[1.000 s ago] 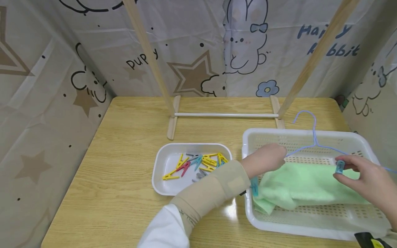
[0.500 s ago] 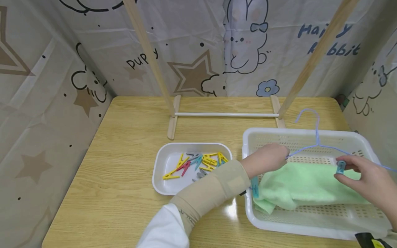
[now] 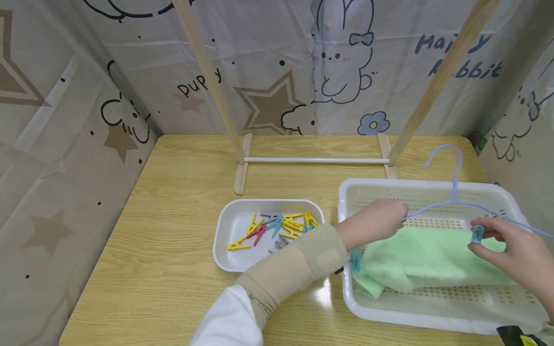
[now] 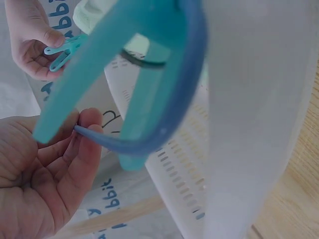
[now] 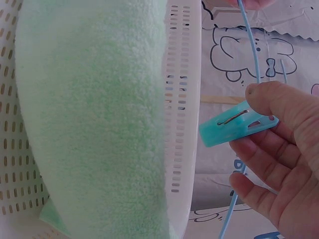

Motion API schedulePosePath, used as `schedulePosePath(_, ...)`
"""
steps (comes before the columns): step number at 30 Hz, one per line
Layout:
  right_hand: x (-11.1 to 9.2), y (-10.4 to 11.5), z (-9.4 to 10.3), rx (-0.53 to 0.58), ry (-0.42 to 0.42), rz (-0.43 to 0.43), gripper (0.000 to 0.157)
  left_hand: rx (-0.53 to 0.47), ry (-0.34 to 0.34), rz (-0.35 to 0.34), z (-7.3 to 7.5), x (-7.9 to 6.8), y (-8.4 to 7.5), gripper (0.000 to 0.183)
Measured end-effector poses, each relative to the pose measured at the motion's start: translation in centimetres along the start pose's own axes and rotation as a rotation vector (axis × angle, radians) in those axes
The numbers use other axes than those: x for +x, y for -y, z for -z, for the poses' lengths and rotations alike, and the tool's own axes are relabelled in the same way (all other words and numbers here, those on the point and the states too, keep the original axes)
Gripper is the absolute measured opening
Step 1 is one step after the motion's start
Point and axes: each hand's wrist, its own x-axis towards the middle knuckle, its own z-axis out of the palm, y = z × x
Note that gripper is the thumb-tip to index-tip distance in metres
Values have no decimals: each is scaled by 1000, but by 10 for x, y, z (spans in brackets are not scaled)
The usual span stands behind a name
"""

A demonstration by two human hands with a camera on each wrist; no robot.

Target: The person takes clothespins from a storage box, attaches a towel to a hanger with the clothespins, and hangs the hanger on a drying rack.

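Observation:
My left hand (image 3: 378, 218) pinches the left arm of a thin blue clothes hanger (image 3: 455, 192), held over the white basket with its hook up. A teal clothespin (image 4: 75, 89) sits at the hanger's bent end in the left wrist view, large and close to the camera. It also shows below my left wrist in the head view. Between thumb and fingers, my right hand (image 3: 515, 245) holds another teal clothespin (image 5: 224, 124), close to the hanger's right arm. Under both hands a folded light green towel (image 3: 433, 259) lies along the basket.
The perforated white basket (image 3: 415, 322) takes up the table's right side. Left of it stands a white tray (image 3: 225, 262) with several yellow, red, grey and teal clothespins. Behind them is a wooden rack with a white lower bar (image 3: 316, 160). Printed cloth surrounds the table.
The hanger's hook has swung right and slightly up as the hanger turned. Both hands have drifted a little to the right. The towel and tray look the same.

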Motion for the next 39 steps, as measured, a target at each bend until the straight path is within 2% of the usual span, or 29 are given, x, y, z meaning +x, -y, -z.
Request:
schedulePosePath(4,1,17,12,12,7,9,41,-13,-13,2,1,-1,-2,15)
schedulePosePath(9,2,26,19,32,21,19,39,7,-8,8,2,0,-4,16)
schedulePosePath(24,-1,18,12,53,5,19,41,40,-42,-47,7,-4,-8,15)
schedulePosePath(29,-1,25,18,66,2,26,39,71,-52,-61,9,-4,-10,16)
schedulePosePath(39,-2,24,18,50,-3,33,41,111,-86,-65,19,-5,-16,15)
